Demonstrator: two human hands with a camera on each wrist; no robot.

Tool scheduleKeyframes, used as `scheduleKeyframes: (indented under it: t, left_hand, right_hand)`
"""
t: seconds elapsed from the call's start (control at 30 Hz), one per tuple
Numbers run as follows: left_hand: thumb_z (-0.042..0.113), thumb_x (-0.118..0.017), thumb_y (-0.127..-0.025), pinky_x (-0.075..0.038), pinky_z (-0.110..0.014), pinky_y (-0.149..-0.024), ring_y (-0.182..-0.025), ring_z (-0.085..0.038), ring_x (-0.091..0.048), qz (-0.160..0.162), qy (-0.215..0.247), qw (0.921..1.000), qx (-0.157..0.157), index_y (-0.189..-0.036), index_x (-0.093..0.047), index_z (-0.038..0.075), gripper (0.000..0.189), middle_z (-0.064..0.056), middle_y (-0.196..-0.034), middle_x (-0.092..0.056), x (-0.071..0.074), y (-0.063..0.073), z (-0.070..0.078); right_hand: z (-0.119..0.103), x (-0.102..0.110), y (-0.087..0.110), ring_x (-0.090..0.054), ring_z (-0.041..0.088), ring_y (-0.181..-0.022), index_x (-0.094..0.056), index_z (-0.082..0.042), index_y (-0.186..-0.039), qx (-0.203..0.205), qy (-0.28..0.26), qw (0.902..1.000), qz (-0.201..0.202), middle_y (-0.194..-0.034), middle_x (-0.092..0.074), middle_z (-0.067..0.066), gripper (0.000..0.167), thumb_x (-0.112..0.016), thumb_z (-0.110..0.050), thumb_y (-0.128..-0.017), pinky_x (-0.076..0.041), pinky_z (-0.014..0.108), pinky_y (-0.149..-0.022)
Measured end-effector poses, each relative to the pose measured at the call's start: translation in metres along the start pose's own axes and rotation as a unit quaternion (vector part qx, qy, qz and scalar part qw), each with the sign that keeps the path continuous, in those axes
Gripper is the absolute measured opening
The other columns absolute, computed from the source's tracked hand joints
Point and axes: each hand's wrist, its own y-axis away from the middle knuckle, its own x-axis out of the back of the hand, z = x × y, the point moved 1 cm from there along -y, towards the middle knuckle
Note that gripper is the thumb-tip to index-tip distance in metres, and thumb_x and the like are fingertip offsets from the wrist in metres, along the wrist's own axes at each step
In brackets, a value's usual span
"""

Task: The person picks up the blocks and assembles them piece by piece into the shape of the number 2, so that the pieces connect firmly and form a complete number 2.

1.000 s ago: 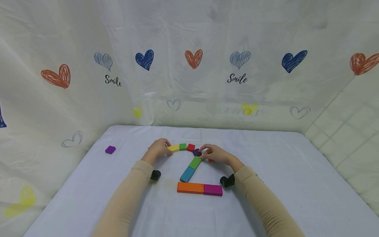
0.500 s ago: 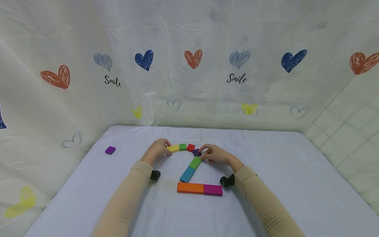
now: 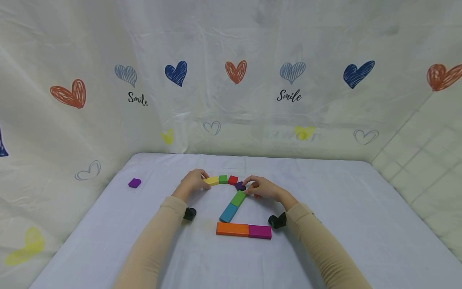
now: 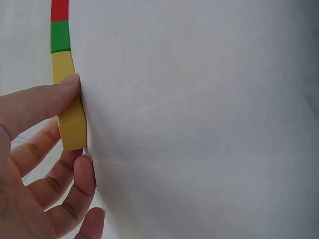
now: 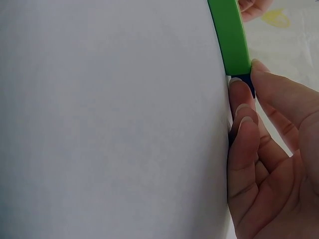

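My left hand pinches a yellow block at the left end of a curved row. In the left wrist view the thumb lies along one side of the yellow block, with fingers on the other. A small green block and a red block continue the row. At its right end, my right hand pinches a dark purple block, mostly hidden by fingers in the right wrist view. A longer green block adjoins it, leading down to a blue block.
An orange block and a magenta block form a straight row nearest the viewer. One purple block lies apart at the left of the white-covered table. A cloth with printed hearts hangs behind.
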Motion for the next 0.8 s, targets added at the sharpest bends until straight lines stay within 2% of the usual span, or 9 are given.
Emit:
scheduleKeyframes:
  t: [0.23,0.37,0.6,0.7,0.8]
  left_hand:
    - [0.015,-0.082,-0.087,-0.046,-0.046,-0.095,-0.102,-0.028,-0.056,0.002,0.002,1.0000,0.005,-0.112,-0.069,0.011,0.028,-0.010,-0.114,-0.064,-0.001,-0.002,0.000]
    - [0.017,-0.083,-0.087,-0.046,-0.045,-0.094,-0.102,-0.028,-0.056,-0.002,0.006,1.0000,0.006,-0.113,-0.069,0.011,0.031,-0.010,-0.114,-0.063,0.000,-0.001,0.001]
    - [0.030,-0.076,-0.092,-0.049,-0.041,-0.089,-0.100,-0.028,-0.058,-0.020,-0.003,0.9991,-0.037,-0.118,-0.066,0.007,0.037,-0.013,-0.116,-0.064,0.011,0.006,-0.002]
    - [0.032,-0.073,-0.095,-0.050,-0.041,-0.089,-0.102,-0.029,-0.058,-0.011,0.006,0.9988,-0.047,-0.121,-0.066,0.006,0.037,-0.014,-0.118,-0.063,0.017,0.007,-0.005]
    - [0.030,-0.070,-0.098,-0.050,-0.043,-0.092,-0.104,-0.030,-0.058,0.010,0.016,0.9979,-0.062,-0.122,-0.067,0.006,0.034,-0.015,-0.120,-0.062,0.022,0.006,-0.008]
  right_hand:
    - [0.001,0.000,-0.001,-0.053,0.021,-0.077,-0.057,-0.005,-0.131,0.004,-0.003,1.0000,0.002,-0.098,-0.065,0.012,0.032,-0.064,-0.016,-0.102,-0.047,0.029,-0.072]
    - [0.002,0.000,-0.001,-0.053,0.020,-0.077,-0.058,-0.006,-0.130,0.003,-0.002,1.0000,0.002,-0.097,-0.065,0.010,0.030,-0.064,-0.015,-0.102,-0.047,0.028,-0.072]
    - [0.001,0.000,-0.001,-0.054,0.021,-0.076,-0.059,-0.008,-0.128,-0.005,-0.001,1.0000,0.006,-0.095,-0.065,0.007,0.028,-0.064,-0.016,-0.102,-0.047,0.028,-0.072]
    - [0.001,0.001,0.000,-0.054,0.021,-0.077,-0.060,-0.009,-0.129,-0.006,0.001,1.0000,0.006,-0.095,-0.065,0.007,0.028,-0.064,-0.016,-0.102,-0.048,0.028,-0.072]
    - [0.002,0.001,-0.001,-0.054,0.021,-0.077,-0.059,-0.008,-0.129,-0.002,0.003,1.0000,0.006,-0.096,-0.065,0.008,0.028,-0.064,-0.016,-0.102,-0.048,0.029,-0.072]
